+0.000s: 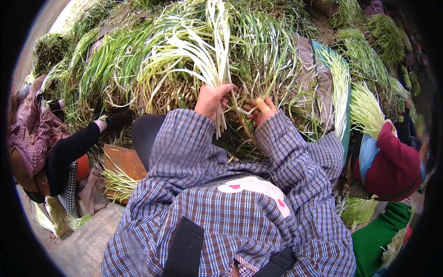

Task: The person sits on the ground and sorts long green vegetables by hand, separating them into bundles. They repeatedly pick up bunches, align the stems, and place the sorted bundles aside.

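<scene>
My left hand (211, 100) is closed around a bunch of long pale stalks (202, 57), which look like blanched garlic greens. Their white lower ends stick out below my fist, and the leaves fan up and to the left. Close by on the right, my right hand (262, 110) pinches a thin stalk or strip of leaf (242, 110) between its fingers. Just beyond both hands lies a big heap of unsorted greens (173, 86), with brown, soil-stained root ends towards me.
Pale cleaned stalks (339, 93) lie along a green cloth edge (346, 138) at right. A person in a dark red top (391, 159) holds a bunch there. Another person in a checked shirt (41, 138) sits at left. A rusty board (123, 161) bears loose stalks (119, 183).
</scene>
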The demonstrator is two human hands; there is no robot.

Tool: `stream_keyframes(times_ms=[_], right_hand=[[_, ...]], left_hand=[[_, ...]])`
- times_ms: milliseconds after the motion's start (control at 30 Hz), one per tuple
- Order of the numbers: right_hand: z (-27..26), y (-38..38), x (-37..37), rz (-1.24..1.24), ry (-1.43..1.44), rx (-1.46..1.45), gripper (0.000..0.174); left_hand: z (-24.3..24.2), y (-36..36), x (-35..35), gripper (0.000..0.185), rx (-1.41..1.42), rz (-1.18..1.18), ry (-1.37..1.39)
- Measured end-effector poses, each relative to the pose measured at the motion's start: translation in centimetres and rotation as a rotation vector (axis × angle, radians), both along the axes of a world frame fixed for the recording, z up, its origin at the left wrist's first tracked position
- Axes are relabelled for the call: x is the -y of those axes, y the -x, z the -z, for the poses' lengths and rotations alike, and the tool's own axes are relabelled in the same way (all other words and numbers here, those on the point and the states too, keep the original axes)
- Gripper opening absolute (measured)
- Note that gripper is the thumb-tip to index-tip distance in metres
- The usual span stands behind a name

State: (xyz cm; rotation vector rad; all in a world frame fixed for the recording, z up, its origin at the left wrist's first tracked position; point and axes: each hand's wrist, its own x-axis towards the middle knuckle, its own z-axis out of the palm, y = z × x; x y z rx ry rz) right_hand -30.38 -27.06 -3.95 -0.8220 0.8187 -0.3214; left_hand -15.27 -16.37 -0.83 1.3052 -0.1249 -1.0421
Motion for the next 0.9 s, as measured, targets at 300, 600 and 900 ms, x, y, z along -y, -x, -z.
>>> stream_keyframes(times_ms=[300,600,900], right_hand=[[-0.9,-4.6,0.7,0.009,-0.256,0.524,0.020],[1.1,5.4,-0.5,-1.641,0.985,-0.657,0.027],[-4.6,2.3,3.1,-1.050,1.418,-0.536,0.037]], left_hand=[[-1.7,-0.5,-0.8,0.020,-0.057,-0.001,0.110],[-2.1,-3.0,-1.8,0.015,-0.003,-0.266,0.171],[-1.8,-2.5,-1.6,0.022,-0.158,0.028,0.155]])
